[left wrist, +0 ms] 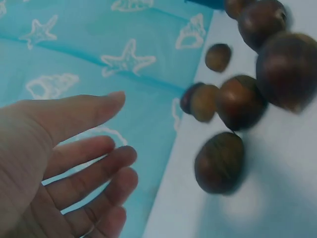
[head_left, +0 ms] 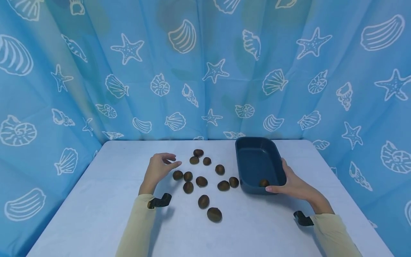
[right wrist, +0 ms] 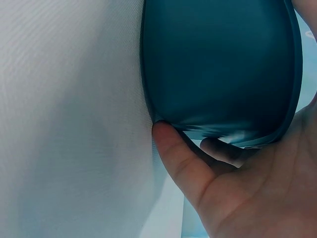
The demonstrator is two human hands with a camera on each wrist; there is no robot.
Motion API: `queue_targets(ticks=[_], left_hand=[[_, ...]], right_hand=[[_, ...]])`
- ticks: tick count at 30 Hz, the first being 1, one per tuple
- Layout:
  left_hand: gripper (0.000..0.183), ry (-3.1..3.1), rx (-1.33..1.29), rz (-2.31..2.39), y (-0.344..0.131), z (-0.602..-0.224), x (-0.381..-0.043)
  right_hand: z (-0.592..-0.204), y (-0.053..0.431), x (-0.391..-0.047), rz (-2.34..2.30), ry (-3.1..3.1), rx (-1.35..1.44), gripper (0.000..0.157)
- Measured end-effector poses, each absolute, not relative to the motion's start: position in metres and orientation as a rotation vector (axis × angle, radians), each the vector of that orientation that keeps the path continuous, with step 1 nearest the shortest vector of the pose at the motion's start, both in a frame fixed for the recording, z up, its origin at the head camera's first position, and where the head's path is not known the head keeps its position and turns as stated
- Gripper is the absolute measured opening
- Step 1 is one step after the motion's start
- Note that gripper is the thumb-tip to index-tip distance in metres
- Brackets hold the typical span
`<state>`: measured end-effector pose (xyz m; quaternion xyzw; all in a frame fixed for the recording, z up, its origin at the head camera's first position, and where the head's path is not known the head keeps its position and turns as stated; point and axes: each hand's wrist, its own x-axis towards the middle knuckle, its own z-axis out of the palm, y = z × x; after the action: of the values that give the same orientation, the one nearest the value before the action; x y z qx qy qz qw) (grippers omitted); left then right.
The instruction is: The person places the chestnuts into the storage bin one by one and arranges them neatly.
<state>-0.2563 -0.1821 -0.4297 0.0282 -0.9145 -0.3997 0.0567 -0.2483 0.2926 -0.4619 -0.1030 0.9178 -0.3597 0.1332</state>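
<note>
My left hand [head_left: 158, 167] hovers over the table with thumb and fingers apart and nothing in its grasp. Just below its fingertips lies a brown chestnut [head_left: 178, 175], beside another chestnut [head_left: 188, 176]. In the left wrist view the glossy chestnuts [left wrist: 221, 162] sit to the right of the hand. The dark blue rectangular tub [head_left: 257, 160] stands on the right, one chestnut [head_left: 264, 182] in its near end. My right hand [head_left: 295, 184] grips the tub's near right corner, thumb over the near end and fingers along the right side, partly hidden.
Several more chestnuts [head_left: 201, 181] are scattered across the middle of the white table [head_left: 257, 228]. Two chestnuts [head_left: 223, 185] [head_left: 233, 182] lie close to the tub's left wall. A blue curtain [head_left: 192, 71] with shell and starfish prints hangs behind the table and at both sides.
</note>
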Motion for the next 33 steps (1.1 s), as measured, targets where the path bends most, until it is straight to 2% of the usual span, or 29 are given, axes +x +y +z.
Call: queue_targets(ticks=[14, 25, 33], left_hand=[[0.048, -2.978, 0.264, -1.164, -0.189, -0.449, -0.261], [0.048, -3.059, 0.234, -1.159, -0.190, -0.450, -0.259], [0.038, -3.045, 0.161, -1.121, -0.191, -0.452, -0.261]], right_hand=[[-0.465, 0.294, -0.248, -1.036, 2.661, -0.297, 0.135], [-0.465, 0.296, -0.250, -1.013, 2.663, -0.282, 0.136], [-0.466, 0.295, -0.251, -1.012, 2.662, -0.289, 0.136]])
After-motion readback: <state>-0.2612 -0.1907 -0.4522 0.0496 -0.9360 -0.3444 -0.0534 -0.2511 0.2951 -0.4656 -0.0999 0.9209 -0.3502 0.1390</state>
